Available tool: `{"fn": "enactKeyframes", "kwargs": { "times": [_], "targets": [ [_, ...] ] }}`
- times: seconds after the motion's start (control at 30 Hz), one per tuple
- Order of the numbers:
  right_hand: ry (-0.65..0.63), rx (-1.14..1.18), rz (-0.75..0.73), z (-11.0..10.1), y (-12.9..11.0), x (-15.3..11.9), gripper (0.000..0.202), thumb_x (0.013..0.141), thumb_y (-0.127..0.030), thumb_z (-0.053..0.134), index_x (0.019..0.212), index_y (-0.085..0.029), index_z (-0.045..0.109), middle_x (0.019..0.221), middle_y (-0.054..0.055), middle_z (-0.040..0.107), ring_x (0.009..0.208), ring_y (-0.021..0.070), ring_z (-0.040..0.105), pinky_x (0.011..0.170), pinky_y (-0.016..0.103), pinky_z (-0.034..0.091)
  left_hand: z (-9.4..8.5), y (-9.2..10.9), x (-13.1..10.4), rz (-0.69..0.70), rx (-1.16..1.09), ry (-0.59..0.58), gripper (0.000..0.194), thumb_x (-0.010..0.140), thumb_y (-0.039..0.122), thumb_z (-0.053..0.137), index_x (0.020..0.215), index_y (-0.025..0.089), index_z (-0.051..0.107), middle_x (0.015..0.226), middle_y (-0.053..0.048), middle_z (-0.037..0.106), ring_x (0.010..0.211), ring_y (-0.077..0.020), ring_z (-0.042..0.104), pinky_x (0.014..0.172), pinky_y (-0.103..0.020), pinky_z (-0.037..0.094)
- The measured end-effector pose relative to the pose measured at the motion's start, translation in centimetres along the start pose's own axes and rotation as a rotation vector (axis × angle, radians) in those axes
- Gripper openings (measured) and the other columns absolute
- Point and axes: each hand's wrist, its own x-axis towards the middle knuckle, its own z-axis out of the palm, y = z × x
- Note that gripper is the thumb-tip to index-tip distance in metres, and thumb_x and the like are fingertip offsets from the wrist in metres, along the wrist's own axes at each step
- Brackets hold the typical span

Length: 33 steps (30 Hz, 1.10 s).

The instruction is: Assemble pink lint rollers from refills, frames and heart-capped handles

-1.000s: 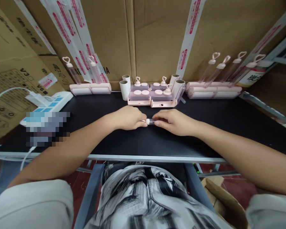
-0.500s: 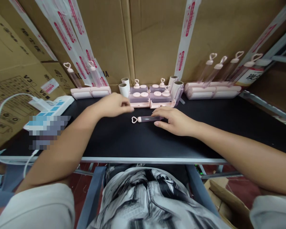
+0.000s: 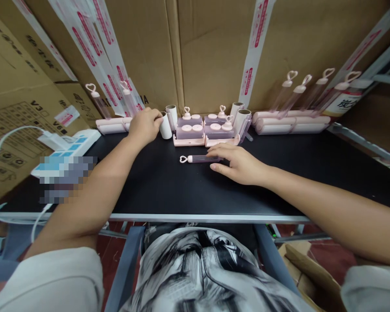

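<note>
My left hand is closed on the left side of a small white roll with a cardboard core, which leans slightly. My right hand has its thumb and fingers around the right end of a clear pinkish tube with a pale pink heart-shaped handle; its far end is hidden by the fingers. The tube lies sideways low over the black table. Just behind it stand pink translucent cases with round knobs and heart handles, on open pink trays.
A second white roll stands behind the held one, and more rolls stand right of the cases. Finished-looking pink rollers with upright heart handles line the back right; others sit back left. A power strip lies left. Cardboard walls the back.
My left hand has moved left and back from in front of the cases to the front white roll, which now tilts and sits a little further left. My right hand stays at the tube.
</note>
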Motion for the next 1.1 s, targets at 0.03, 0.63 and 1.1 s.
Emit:
{"fn": "enactKeyframes", "kwargs": {
  "times": [0.03,0.63,1.1],
  "targets": [
    [0.027,0.007,0.001,0.0,0.0,0.0,0.03,0.104,-0.033,0.065,0.128,-0.019,0.077,0.13,0.017,0.079,0.125,0.0334,0.074,0.112,0.055,0.057,-0.3,-0.3,0.2,0.002,-0.03,0.056,0.018,0.102,0.031,0.061,0.103,0.02,0.076,0.11,-0.01,0.075,0.106,-0.0287,0.067,0.098,-0.043,0.051],
    [0.623,0.583,0.423,-0.2,1.6,1.5,0.031,0.082,-0.042,0.089,0.106,-0.024,0.079,0.101,0.003,0.079,0.082,0.0211,0.07,0.08,0.039,0.059,-0.2,9.7,-0.8,0.351,-0.917,-0.107,0.037,0.097,0.053,0.073,0.086,0.019,0.064,0.07,0.0,0.065,0.059,-0.0118,0.057,0.058,-0.025,0.047],
    [0.795,0.845,0.529,-1.4,1.5,2.1,0.028,0.067,-0.023,0.082,0.094,-0.023,0.076,0.099,0.002,0.075,0.098,0.0202,0.069,0.086,0.035,0.057,2.2,7.2,4.3,0.17,0.027,-0.401,0.024,0.085,0.042,0.079,0.093,0.02,0.076,0.091,-0.009,0.08,0.087,-0.028,0.073,0.075,-0.036,0.049]
  ]
}}
